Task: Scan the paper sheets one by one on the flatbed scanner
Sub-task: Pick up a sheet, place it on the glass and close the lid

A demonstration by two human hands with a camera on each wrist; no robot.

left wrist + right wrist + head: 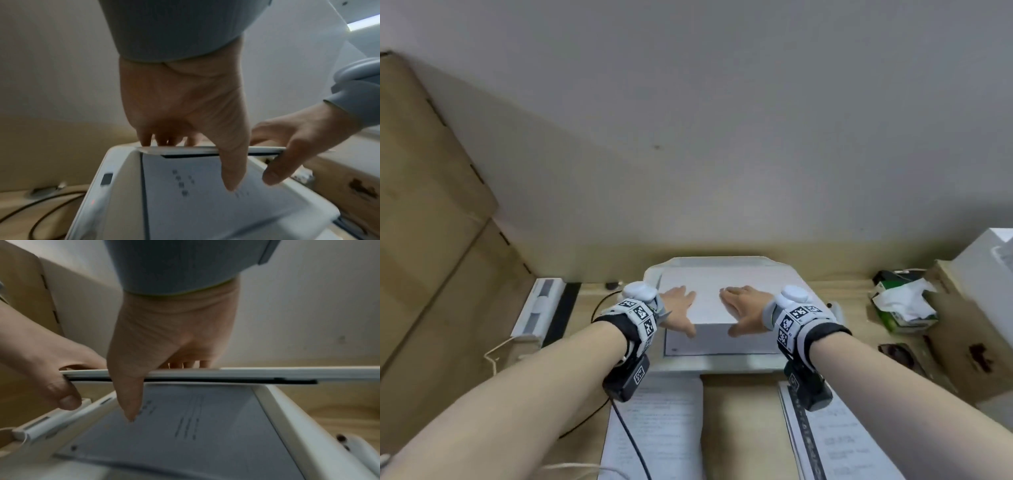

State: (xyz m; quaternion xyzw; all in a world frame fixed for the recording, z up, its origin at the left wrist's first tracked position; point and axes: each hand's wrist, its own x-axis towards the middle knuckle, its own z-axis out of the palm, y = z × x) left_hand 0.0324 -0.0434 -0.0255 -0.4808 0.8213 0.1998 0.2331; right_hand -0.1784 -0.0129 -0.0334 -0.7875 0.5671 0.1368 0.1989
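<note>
The white flatbed scanner point(722, 365) sits mid-desk with its lid point(709, 301) partly raised. A printed sheet point(715, 342) lies on the glass, seen under the lid edge point(185, 150) point(267, 372) in both wrist views point(205, 203) point(185, 434). My left hand point(678, 308) point(185, 105) point(51, 361) holds the lid's front left, fingers on top and thumb below the edge. My right hand point(743, 308) point(170, 337) point(298, 138) holds the front right the same way. Two piles of printed sheets lie in front of the scanner, one left point(664, 421), one right point(835, 438).
A tall cardboard box point(431, 240) stands at the left, with a white device point(541, 308) and a black cable point(599, 308) beside the scanner. At the right are a green tissue box point(900, 305) and another cardboard box point(962, 325). A wall is close behind.
</note>
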